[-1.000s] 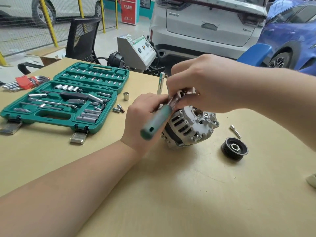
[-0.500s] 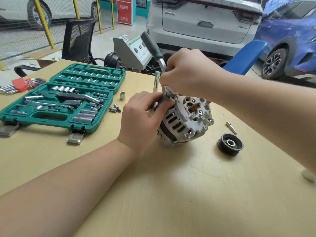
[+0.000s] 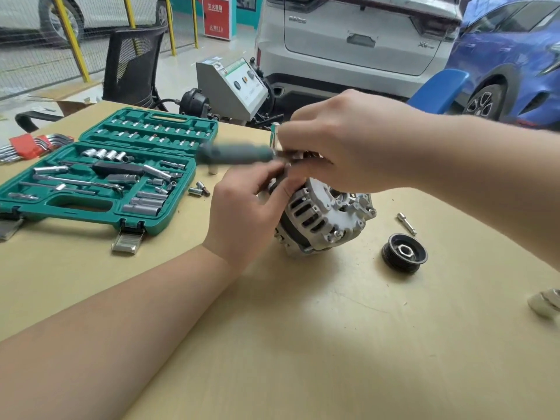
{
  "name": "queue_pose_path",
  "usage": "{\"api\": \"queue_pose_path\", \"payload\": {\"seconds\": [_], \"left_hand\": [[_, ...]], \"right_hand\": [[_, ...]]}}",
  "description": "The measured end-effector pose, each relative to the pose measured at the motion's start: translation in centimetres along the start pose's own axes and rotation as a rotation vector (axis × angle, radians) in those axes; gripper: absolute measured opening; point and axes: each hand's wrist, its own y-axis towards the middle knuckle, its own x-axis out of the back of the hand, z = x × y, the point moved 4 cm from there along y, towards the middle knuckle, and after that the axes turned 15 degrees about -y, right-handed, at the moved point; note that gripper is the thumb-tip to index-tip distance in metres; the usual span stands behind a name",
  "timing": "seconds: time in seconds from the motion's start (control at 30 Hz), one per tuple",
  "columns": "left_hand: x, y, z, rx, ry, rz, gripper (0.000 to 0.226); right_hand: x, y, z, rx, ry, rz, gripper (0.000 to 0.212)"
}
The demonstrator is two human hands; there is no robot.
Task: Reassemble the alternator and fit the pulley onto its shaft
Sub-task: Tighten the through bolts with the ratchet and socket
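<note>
- The alternator (image 3: 324,216) is stood on the table (image 3: 303,344), near its middle, with the slotted housing turned to the camera
- It is steadied by the left hand (image 3: 245,213), whose fingers are curled against the upper left edge of the housing
- A ratchet with a grey-green handle (image 3: 233,154) is gripped at its head by the right hand (image 3: 342,144), just above the top of the alternator; the handle is blurred and points to the left, so a swing is judged to be in progress
- The step in hand is judged to be the tightening of a housing bolt; the bolt itself is hidden under the right hand
- The pulley (image 3: 404,253) is lying flat on the table, to the right of the alternator and apart from it, not yet fitted
- A small extension bit (image 3: 407,223) is lying just behind the pulley
- The open socket set (image 3: 100,177) is placed at the left
- For the next move, the remaining bolts should be checked, then the pulley is to be lifted and aligned on the shaft
</note>
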Motion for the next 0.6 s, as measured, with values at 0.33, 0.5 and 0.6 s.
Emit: {"api": "queue_pose_path", "payload": {"seconds": [0.33, 0.5, 0.6], "left_hand": [[0.2, 0.4, 0.5, 0.141, -0.089, 0.006, 0.031], [0.3, 0.4, 0.6, 0.131, -0.077, 0.012, 0.034], [0.2, 0.4, 0.5, 0.114, -0.068, 0.012, 0.032]], "right_hand": [[-1.6, 2.6, -1.1, -0.577, 0.316, 0.113, 0.036], [-2.5, 2.8, -2.1, -0.751, 0.627, 0.172, 0.021], [-1.7, 2.4, -2.0, -0.527, 0.468, 0.154, 0.028]]}}
